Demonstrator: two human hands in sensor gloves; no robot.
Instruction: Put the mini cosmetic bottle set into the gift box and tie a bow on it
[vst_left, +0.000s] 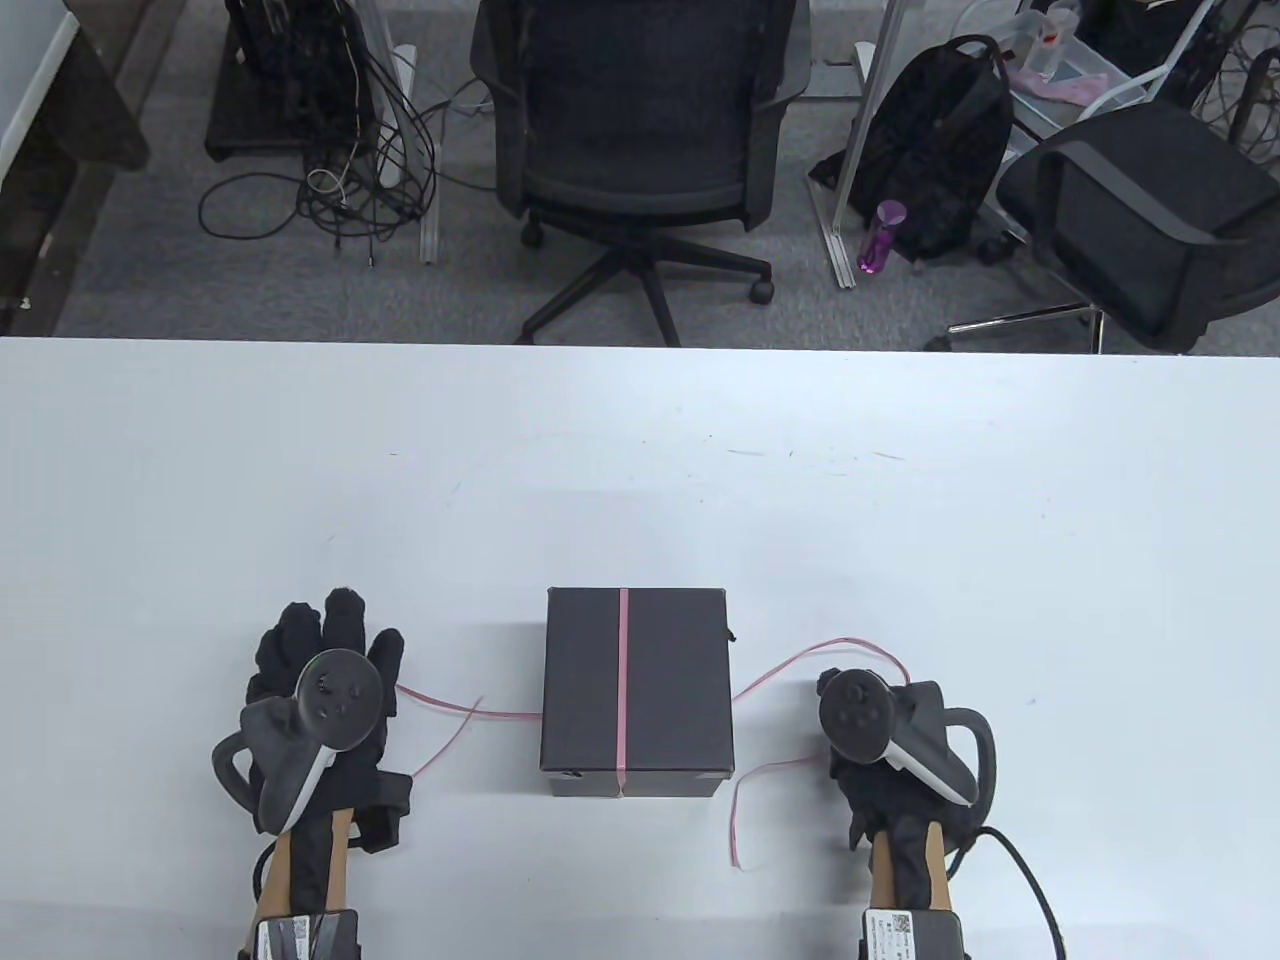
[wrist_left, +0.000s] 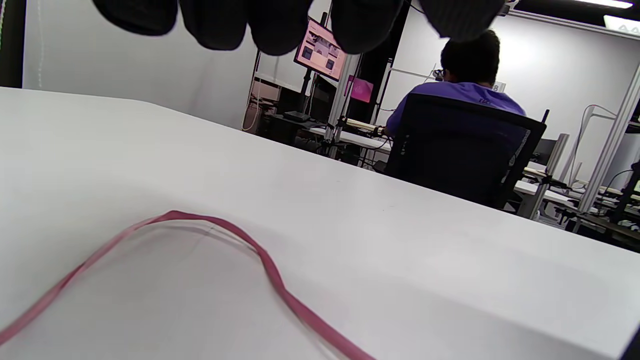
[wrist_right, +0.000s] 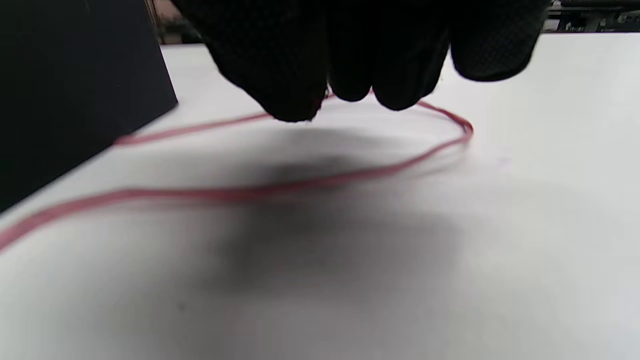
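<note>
White table carries our closed gift box, already ribboned; our left hand rests with fingers spread beside one ribbon end, and our right hand has fingers bunched over the other, ready for tying.

The left hand lies palm down near the tabletop, its fingers straight and spread forward, holding nothing. The right hand is lower on its side, its fingers curled downward and bunched together; whether they pinch something cannot be told.
</note>
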